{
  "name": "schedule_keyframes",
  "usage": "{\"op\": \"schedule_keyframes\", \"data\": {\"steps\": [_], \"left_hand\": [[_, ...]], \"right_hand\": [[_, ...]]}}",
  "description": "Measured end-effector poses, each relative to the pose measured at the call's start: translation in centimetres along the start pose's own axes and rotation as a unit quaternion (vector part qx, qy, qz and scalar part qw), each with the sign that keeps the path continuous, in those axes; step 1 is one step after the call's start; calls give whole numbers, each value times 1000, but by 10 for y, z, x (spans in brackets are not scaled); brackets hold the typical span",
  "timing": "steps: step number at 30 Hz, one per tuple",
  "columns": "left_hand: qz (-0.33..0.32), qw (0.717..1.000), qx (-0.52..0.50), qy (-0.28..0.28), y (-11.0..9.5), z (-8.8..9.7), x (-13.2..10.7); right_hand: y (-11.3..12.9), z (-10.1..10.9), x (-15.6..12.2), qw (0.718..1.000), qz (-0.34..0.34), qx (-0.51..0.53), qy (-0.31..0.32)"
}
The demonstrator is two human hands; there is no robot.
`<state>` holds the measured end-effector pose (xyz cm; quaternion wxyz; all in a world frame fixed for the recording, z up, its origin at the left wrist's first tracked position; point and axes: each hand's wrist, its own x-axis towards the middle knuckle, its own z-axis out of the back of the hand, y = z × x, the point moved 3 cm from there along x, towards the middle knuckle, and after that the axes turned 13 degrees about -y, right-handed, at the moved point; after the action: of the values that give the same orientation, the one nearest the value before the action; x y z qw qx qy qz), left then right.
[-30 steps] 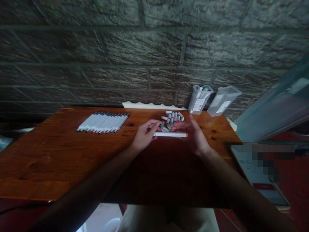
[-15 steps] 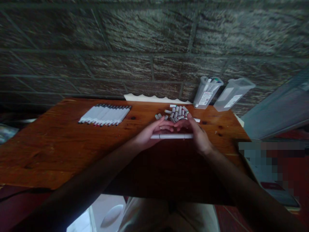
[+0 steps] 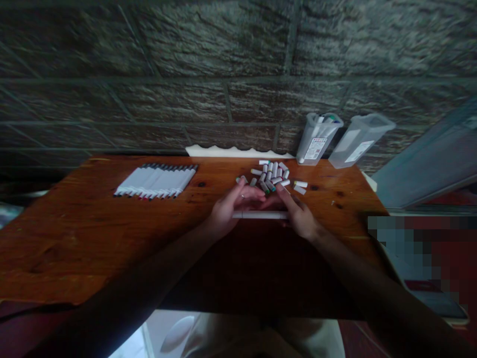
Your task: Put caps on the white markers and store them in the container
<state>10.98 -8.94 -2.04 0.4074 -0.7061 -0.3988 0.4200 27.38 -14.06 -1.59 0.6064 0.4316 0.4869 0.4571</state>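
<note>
A white marker point(image 3: 260, 215) lies level between my two hands over the wooden table point(image 3: 89, 233). My left hand point(image 3: 228, 211) grips its left end with fingers curled. My right hand point(image 3: 298, 215) holds its right end in a pinch. Just beyond my fingers lies a loose pile of several marker caps point(image 3: 271, 176). A neat row of several white markers point(image 3: 155, 181) lies side by side at the far left of the table.
Two translucent plastic containers stand against the brick wall at the far right, one point(image 3: 317, 138) with markers in it, the other point(image 3: 358, 140) leaning. A white strip point(image 3: 231, 150) runs along the table's back edge. A book or pad point(image 3: 428, 293) lies at right.
One second ago the marker showed an orange right end; now both ends look white. My hands have stayed together on the marker. The camera shifted a little.
</note>
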Motion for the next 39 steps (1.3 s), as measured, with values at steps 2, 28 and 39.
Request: {"op": "schedule_keyframes", "data": {"steps": [2,28,39], "left_hand": [[-13,1000,20,-19,-1,3,1],[-273,909,313,-16,-20,17,2],[-293,883,364,40,-11,18,5]], "right_hand": [[0,-3,-2,1000,17,9,-8],[-3,17,16,995,-19,39,-89],[3,18,15,996,-7,-3,-94]]}}
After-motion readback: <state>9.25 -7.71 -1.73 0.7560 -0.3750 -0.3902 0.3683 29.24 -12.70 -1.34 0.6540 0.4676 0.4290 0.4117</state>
